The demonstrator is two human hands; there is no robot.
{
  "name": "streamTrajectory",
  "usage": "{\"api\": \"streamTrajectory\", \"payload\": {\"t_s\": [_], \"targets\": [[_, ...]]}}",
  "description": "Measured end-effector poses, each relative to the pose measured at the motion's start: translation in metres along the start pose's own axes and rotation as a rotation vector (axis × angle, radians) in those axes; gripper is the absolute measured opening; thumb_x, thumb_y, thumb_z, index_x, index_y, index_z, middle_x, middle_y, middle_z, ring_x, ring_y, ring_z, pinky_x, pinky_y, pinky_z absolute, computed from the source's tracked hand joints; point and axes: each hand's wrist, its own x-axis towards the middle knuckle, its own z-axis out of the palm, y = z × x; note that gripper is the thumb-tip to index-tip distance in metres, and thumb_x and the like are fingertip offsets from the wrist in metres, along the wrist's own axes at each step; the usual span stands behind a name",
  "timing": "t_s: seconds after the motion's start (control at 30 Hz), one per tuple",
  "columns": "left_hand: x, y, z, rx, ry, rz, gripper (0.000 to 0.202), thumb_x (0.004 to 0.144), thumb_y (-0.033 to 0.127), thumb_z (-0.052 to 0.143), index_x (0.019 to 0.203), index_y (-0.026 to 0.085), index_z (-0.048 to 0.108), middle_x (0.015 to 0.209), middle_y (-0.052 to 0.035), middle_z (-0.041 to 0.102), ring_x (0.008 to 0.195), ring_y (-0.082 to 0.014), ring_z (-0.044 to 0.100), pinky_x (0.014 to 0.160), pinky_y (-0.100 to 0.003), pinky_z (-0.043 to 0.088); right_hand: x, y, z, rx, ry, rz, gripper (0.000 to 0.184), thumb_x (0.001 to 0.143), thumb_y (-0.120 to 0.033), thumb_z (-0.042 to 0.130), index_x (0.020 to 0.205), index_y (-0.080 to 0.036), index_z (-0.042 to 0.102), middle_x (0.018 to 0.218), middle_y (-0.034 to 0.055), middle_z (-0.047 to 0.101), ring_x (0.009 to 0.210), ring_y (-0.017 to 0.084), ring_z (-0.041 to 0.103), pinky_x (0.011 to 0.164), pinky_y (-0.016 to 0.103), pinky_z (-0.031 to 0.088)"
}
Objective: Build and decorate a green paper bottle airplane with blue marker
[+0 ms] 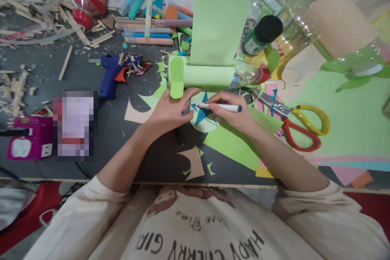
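nearer me than the star disc (203, 114), and rightward, the lime sheet (236, 146) is lying. the disc is sitting between my hands: my right hand (233, 109), nearer, is grasping the marker (227, 107) crosswise, tip pointing left; my left hand (170, 109) is spreading thumb and forefinger by its left edge, whether gripping i can't tell. beyond the disc, the green-wrapped bottle (210, 76) is lying crosswise.

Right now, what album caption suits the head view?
Right hand holds a slim white marker over a pale green paper disc bearing a blue star.
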Motion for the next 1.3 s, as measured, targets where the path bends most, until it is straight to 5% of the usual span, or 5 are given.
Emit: {"api": "streamTrajectory", "payload": {"t_s": [1.3], "targets": [[0.0001, -0.0021, 0.0014, -0.009, 0.023, 0.021, 0.053, 0.081, 0.022, 0.049, 0.134, 0.021, 0.051, 0.068, 0.0045, 0.047, 0.062, -0.0141, 0.049, 0.070, -0.024, 0.041, 0.0007, -0.0017, -0.0010, 0.015, 0.019, 0.036, 0.017, 0.078, -0.034, 0.067, 0.071, -0.019, 0.064, 0.062, -0.0006, 0.062, 0.056, 0.012, 0.052, 0.053, 0.026, 0.039]]}}
